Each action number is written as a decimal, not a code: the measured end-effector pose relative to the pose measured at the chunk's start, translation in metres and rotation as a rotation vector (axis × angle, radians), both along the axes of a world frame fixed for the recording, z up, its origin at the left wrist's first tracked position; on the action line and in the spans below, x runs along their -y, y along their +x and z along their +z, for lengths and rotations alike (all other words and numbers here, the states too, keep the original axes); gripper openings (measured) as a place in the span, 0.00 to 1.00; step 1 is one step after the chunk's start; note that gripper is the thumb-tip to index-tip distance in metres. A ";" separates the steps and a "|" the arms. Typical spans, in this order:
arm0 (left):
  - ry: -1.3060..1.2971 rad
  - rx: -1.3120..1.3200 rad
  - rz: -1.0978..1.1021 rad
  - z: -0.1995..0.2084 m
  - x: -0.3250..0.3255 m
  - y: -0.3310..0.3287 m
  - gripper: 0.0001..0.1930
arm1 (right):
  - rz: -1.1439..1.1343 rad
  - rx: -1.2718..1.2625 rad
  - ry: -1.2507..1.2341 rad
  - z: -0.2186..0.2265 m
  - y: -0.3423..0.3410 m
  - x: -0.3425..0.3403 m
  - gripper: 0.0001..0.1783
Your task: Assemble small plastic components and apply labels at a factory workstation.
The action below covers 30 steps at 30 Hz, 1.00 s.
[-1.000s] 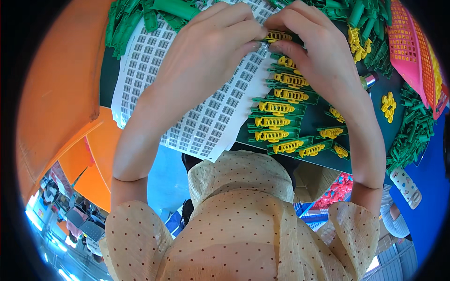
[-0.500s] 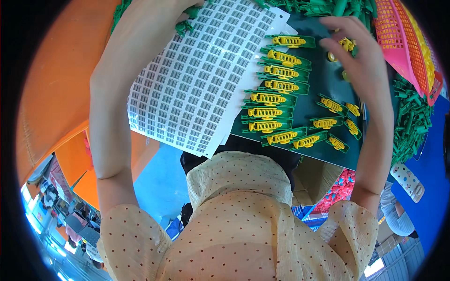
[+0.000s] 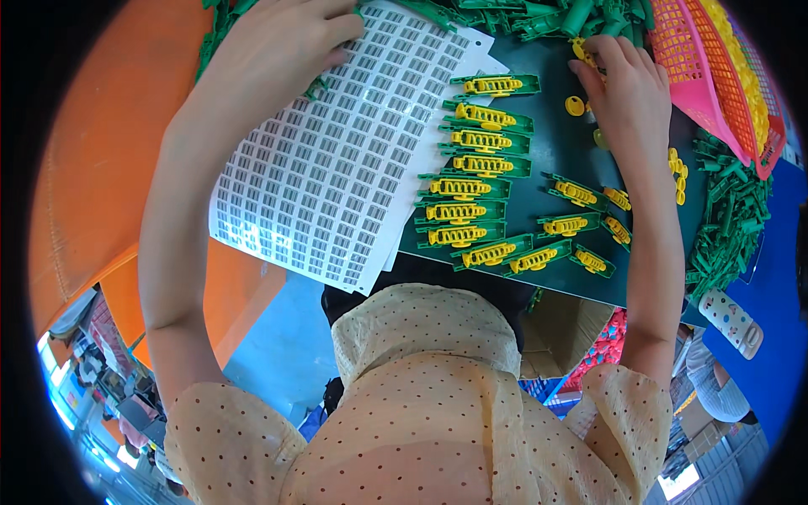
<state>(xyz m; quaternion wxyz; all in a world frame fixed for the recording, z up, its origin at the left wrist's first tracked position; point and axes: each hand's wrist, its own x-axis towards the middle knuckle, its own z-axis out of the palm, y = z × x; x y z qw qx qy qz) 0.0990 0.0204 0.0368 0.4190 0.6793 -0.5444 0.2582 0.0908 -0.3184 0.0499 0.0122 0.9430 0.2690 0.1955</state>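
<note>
My left hand (image 3: 282,42) is over the upper part of a white sheet (image 3: 337,160) printed with rows of small grey marks. Its fingers are curled, and a green plastic piece (image 3: 316,87) shows just under them. My right hand (image 3: 627,80) pinches a small yellow plastic piece (image 3: 581,49) between thumb and fingers. Beside that hand lies a loose round yellow piece (image 3: 575,106). Green pieces with ribbed yellow inserts (image 3: 481,140) lie in a column right of the sheet. Several more such assemblies (image 3: 566,225) are scattered nearer the table's front edge.
Loose green parts (image 3: 539,18) are heaped along the far edge, with another green pile (image 3: 730,210) on the right. A pink mesh basket (image 3: 683,50) stands at the far right, near yellow parts (image 3: 741,76). The dark tabletop (image 3: 547,139) ends near my lap.
My right hand has closed on a yellow piece after being spread above the table. My left hand has come slightly nearer with the green piece. The whole view has shifted a little.
</note>
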 end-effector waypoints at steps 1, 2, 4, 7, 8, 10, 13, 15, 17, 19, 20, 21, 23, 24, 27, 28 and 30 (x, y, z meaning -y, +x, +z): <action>-0.008 -0.003 -0.018 0.017 0.011 -0.007 0.06 | -0.007 -0.016 0.021 -0.002 0.000 0.004 0.11; 0.545 -0.096 0.322 0.041 0.015 -0.021 0.07 | -0.013 -0.032 0.041 -0.004 -0.001 0.009 0.10; 1.112 -0.191 0.693 0.058 0.011 -0.034 0.08 | -0.033 -0.092 0.087 -0.002 -0.001 0.008 0.09; 1.073 -0.174 0.726 0.054 0.001 -0.035 0.10 | -0.034 -0.140 0.180 -0.002 -0.002 0.009 0.09; 1.103 -0.130 0.758 0.057 0.001 -0.036 0.10 | -0.017 -0.129 0.229 -0.002 -0.003 0.009 0.10; 1.131 -0.085 0.784 0.064 0.004 -0.036 0.10 | -0.057 -0.180 0.239 0.006 -0.005 0.009 0.13; 0.848 -0.199 0.845 0.088 0.019 -0.050 0.10 | -0.298 -0.338 0.601 0.020 -0.015 0.002 0.15; 0.452 -0.468 0.885 0.101 0.037 -0.061 0.13 | -0.189 -0.322 0.650 0.022 -0.018 0.001 0.15; 0.308 -0.661 0.764 0.096 0.040 -0.071 0.13 | -0.139 -0.375 0.748 0.030 -0.026 -0.007 0.16; 0.107 -0.466 0.493 0.057 0.028 -0.071 0.10 | 0.017 -0.384 0.756 0.028 -0.027 -0.018 0.15; 0.108 -0.470 0.494 0.047 0.030 -0.080 0.10 | 0.160 -0.390 0.758 0.027 -0.027 -0.020 0.15; 0.177 -0.431 0.576 0.040 0.035 -0.090 0.11 | 0.185 -0.422 0.732 0.028 -0.029 -0.022 0.14; 0.171 -0.380 0.693 0.019 0.037 -0.106 0.09 | 0.175 -0.494 0.727 0.035 -0.040 -0.034 0.14; 0.175 -0.388 0.695 0.013 0.036 -0.114 0.09 | 0.165 -0.556 0.722 0.037 -0.043 -0.039 0.14; 0.198 -0.485 0.723 0.004 0.027 -0.139 0.11 | 0.273 -0.562 0.766 0.032 -0.049 -0.046 0.10; 0.199 -0.489 0.731 0.004 0.025 -0.143 0.11 | 0.306 -0.603 0.761 0.032 -0.053 -0.049 0.09; 0.022 -0.571 0.812 0.006 0.021 -0.151 0.15 | 0.297 -0.654 0.725 0.034 -0.059 -0.058 0.08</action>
